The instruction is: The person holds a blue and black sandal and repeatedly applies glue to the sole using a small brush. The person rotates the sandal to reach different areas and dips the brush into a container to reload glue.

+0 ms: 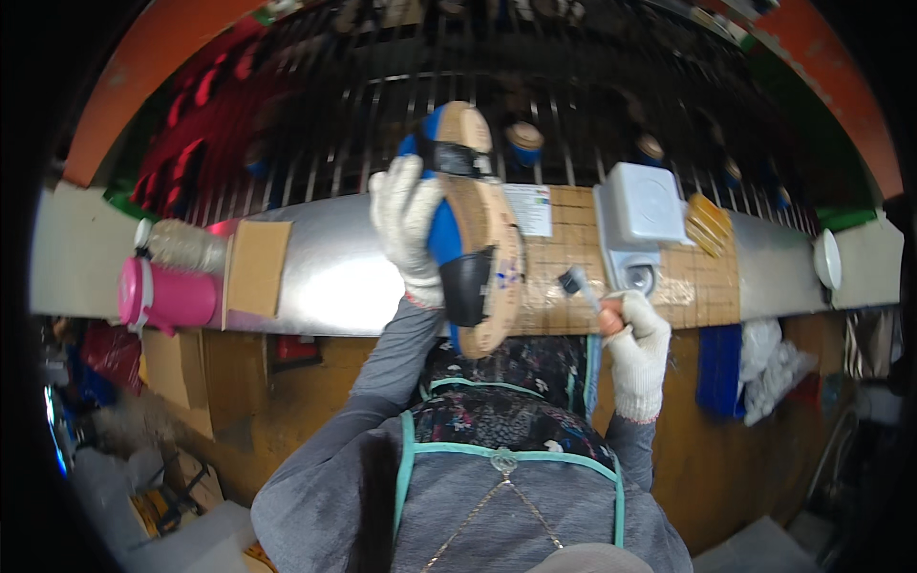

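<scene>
My left hand (405, 210), in a white knit glove, grips a sandal (499, 258) on a blue shoe last and holds it up above the bench edge. Two black straps (468, 288) cross the blue last, and the tan, pale underside faces right with small blue marks on it. My right hand (634, 334), gloved with bare fingertips showing, pinches a small brush (585, 285) by its pale handle. The dark bristle end points up and left, apart from the sandal. Just beyond that hand stands a white plastic container (642, 205) with a round opening at its base.
Brown cardboard (564, 229) covers part of the metal bench (334, 258), with a printed sheet (528, 208) and yellow sponge-like block (707, 225) on it. A pink jug (167, 292) stands left. Beyond the bench, a rack of metal bars (573, 105) carries several blue lasts.
</scene>
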`<state>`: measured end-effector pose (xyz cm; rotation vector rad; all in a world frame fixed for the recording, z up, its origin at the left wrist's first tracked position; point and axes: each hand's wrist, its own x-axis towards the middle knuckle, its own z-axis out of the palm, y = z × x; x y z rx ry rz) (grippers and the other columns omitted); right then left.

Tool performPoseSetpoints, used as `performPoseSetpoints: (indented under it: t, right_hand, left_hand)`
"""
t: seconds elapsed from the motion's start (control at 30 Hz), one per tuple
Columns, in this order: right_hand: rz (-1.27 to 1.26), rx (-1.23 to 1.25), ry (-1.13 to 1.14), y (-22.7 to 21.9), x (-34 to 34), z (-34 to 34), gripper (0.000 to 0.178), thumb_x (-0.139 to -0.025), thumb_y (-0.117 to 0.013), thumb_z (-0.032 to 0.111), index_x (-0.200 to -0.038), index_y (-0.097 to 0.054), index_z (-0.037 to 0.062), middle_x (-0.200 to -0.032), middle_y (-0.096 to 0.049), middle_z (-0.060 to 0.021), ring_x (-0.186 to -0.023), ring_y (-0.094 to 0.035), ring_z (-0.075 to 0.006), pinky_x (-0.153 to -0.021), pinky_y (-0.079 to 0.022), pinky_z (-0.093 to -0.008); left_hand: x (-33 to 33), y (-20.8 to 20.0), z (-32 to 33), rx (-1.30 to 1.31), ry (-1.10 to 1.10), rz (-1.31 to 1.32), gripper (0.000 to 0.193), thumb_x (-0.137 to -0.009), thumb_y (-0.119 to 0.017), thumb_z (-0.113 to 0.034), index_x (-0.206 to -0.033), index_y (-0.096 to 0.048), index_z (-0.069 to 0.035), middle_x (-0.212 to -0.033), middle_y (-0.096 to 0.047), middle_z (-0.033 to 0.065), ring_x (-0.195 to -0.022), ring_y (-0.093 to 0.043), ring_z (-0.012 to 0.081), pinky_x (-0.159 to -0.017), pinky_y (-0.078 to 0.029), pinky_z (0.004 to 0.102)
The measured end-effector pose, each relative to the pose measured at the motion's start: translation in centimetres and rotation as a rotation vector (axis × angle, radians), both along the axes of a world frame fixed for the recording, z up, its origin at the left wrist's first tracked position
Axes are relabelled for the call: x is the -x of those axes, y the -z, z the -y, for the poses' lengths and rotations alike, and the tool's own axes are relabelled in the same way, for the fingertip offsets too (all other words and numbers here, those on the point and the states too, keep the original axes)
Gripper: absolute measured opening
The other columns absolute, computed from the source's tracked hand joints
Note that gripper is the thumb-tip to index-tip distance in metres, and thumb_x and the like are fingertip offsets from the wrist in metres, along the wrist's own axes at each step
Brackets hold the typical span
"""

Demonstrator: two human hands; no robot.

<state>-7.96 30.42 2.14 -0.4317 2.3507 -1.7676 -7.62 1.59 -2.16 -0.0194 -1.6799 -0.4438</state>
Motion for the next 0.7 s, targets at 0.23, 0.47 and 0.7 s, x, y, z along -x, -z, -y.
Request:
performPoseSetpoints:
  t: [0.23,0.47,0.7]
  right_hand:
    - [-0.307,-0.945,0.383,3.8,2.3,-7.6,0.014,-0.088,-0.072,0.028,-0.092,-0.071,0.0141,-0.084,-0.064,-0.0070,-0.082,-0.062,-0.0270,-0.078,-0.040,-0.0415]
    - [-0.486,-0.952,0.307,4.9,2.4,-7.9,0.014,-0.090,-0.070,0.023,-0.085,-0.069,0.0099,-0.073,-0.060,-0.0056,-0.071,-0.060,-0.0215,-0.067,-0.038,-0.0373]
    - [0.324,0.001,0.173,-0.1,0.0,-4.4,0.018,-0.091,-0.070,0.014,-0.086,-0.067,-0.0037,-0.073,-0.054,0.0012,-0.070,-0.048,-0.0061,-0.060,-0.038,-0.0240]
  left_hand:
    - [-0.2,2.5,-1.0,-0.029,0.024,0.105,0.050,-0.085,-0.079,-0.028,-0.128,-0.060,-0.011,-0.137,-0.062,0.0181,-0.132,-0.057,0.0310,-0.117,-0.031,0.0532]
    - [-0.2,3.2,-2.4,-0.052,0.032,0.199,0.053,-0.083,-0.081,-0.029,-0.129,-0.061,-0.012,-0.135,-0.064,0.0163,-0.134,-0.056,0.0300,-0.117,-0.032,0.0506]
    - [1.0,2.8,-2.9,-0.064,0.001,0.195,0.044,-0.081,-0.079,-0.020,-0.123,-0.069,-0.013,-0.132,-0.066,0.0131,-0.127,-0.060,0.0279,-0.113,-0.037,0.0457]
